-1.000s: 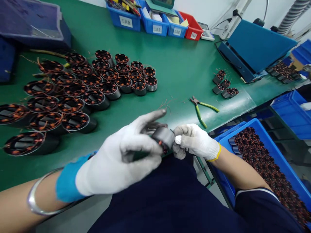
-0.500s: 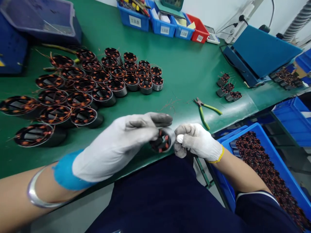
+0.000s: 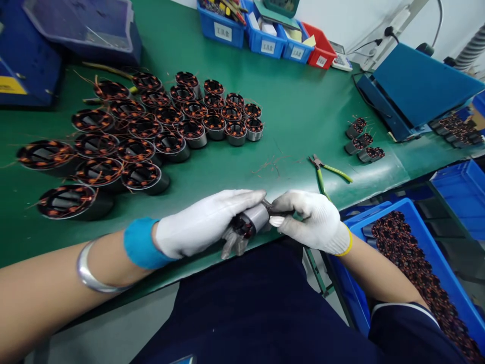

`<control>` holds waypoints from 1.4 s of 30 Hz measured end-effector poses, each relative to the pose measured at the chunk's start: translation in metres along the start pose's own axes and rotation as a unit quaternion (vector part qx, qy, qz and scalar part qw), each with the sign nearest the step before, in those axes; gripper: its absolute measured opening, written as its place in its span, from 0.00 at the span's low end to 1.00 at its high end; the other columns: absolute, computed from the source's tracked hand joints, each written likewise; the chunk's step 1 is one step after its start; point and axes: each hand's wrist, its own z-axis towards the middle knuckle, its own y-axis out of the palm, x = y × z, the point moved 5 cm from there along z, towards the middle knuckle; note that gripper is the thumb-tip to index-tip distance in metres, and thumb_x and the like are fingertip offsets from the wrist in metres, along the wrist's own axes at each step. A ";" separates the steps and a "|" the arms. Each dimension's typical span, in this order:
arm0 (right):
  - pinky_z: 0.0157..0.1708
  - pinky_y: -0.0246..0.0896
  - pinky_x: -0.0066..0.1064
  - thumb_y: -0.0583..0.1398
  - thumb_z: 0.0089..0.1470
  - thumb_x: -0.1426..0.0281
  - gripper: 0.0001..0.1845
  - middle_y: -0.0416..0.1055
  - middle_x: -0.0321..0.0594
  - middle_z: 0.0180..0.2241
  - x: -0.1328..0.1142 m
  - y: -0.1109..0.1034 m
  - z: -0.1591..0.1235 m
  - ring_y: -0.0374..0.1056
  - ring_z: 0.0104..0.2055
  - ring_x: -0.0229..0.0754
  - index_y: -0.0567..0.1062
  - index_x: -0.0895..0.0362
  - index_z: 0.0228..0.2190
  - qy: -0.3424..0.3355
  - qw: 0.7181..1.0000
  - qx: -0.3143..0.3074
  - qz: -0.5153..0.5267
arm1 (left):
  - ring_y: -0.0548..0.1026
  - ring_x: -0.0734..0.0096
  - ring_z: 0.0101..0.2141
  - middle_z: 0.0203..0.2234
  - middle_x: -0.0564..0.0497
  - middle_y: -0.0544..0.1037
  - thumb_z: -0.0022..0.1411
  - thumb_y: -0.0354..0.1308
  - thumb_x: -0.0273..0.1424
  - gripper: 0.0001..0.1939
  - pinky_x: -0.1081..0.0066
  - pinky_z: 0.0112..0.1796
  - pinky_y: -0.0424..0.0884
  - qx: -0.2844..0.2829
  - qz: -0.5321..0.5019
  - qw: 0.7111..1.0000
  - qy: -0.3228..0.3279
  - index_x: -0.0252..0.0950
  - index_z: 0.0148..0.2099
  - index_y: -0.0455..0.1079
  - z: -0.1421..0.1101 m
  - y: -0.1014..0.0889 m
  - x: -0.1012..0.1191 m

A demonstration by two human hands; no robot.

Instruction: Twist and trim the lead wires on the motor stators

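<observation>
Just over the front edge of the green bench, a motor stator [image 3: 256,218], a grey metal cylinder with dark insides, lies tilted between my hands. My left hand [image 3: 212,220], in a white glove with a blue wristband, wraps round it with the fingers beneath. At the stator's right end, the fingers of my right hand [image 3: 306,217] are closed against its rim; the glove has soiled fingertips. Any wire between those fingers is too small to make out. Nippers with green handles [image 3: 320,164] rest beyond my right hand, jaws pointing away, near loose copper wire scraps [image 3: 271,164].
Many stators [image 3: 140,174] with orange windings stand in rows at left. A few small stators [image 3: 356,144] sit at right by a blue machine [image 3: 420,86]. Blue bins [image 3: 222,31] line the back. A blue crate [image 3: 407,210] of stators is low at right.
My left hand has turned and closed further round the stator, which now shows more of its grey side. My right hand has stayed at its right end. The whole view has shifted slightly.
</observation>
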 end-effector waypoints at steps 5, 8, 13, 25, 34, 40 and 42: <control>0.45 0.69 0.39 0.59 0.59 0.64 0.14 0.76 0.50 0.40 -0.018 -0.012 -0.008 0.74 0.44 0.46 0.74 0.60 0.43 -0.267 0.932 0.069 -0.237 | 0.67 0.73 0.15 0.26 0.51 0.75 0.49 0.63 0.42 0.21 0.73 0.14 0.64 -0.075 -0.116 0.989 -0.060 0.37 0.42 0.70 -0.004 0.006 -0.007; 0.50 0.68 0.44 0.59 0.59 0.69 0.12 0.75 0.51 0.42 -0.023 -0.015 -0.011 0.72 0.46 0.48 0.73 0.60 0.44 -0.319 0.909 0.058 -0.261 | 0.68 0.74 0.17 0.23 0.52 0.73 0.55 0.60 0.45 0.16 0.72 0.18 0.69 -0.059 -0.091 0.993 -0.039 0.35 0.34 0.68 -0.002 0.007 -0.007; 0.51 0.68 0.45 0.57 0.59 0.71 0.10 0.76 0.49 0.42 -0.029 -0.011 -0.008 0.72 0.46 0.46 0.75 0.58 0.42 -0.330 0.899 0.038 -0.287 | 0.67 0.76 0.21 0.19 0.54 0.67 0.59 0.58 0.44 0.20 0.76 0.21 0.69 0.015 -0.074 0.997 0.013 0.34 0.25 0.64 0.004 0.006 -0.007; 0.52 0.66 0.43 0.57 0.60 0.69 0.09 0.76 0.47 0.41 -0.028 -0.012 -0.008 0.72 0.44 0.44 0.75 0.57 0.40 -0.318 0.887 0.051 -0.332 | 0.68 0.74 0.22 0.21 0.54 0.70 0.57 0.60 0.46 0.19 0.72 0.24 0.67 0.019 0.000 1.000 -0.002 0.35 0.28 0.65 0.008 -0.001 -0.008; 0.48 0.68 0.42 0.56 0.60 0.72 0.08 0.76 0.46 0.40 -0.033 -0.010 -0.001 0.72 0.42 0.43 0.73 0.59 0.41 -0.333 0.870 0.069 -0.357 | 0.69 0.72 0.16 0.19 0.54 0.71 0.54 0.61 0.51 0.24 0.76 0.12 0.61 -0.054 -0.064 0.996 -0.022 0.35 0.40 0.69 0.002 0.002 -0.008; 0.52 0.67 0.45 0.57 0.60 0.72 0.09 0.76 0.47 0.41 -0.027 -0.012 -0.005 0.71 0.44 0.43 0.72 0.61 0.43 -0.341 0.860 0.104 -0.365 | 0.69 0.76 0.16 0.24 0.54 0.75 0.55 0.62 0.48 0.21 0.77 0.15 0.66 -0.028 -0.066 0.997 -0.015 0.36 0.40 0.68 0.004 0.000 -0.008; 0.52 0.67 0.46 0.58 0.59 0.72 0.10 0.75 0.48 0.41 -0.028 -0.011 -0.006 0.71 0.44 0.44 0.72 0.62 0.43 -0.355 0.855 0.112 -0.362 | 0.71 0.75 0.21 0.23 0.53 0.74 0.57 0.59 0.49 0.21 0.78 0.19 0.69 0.007 -0.035 0.999 0.005 0.34 0.32 0.67 0.008 -0.002 -0.009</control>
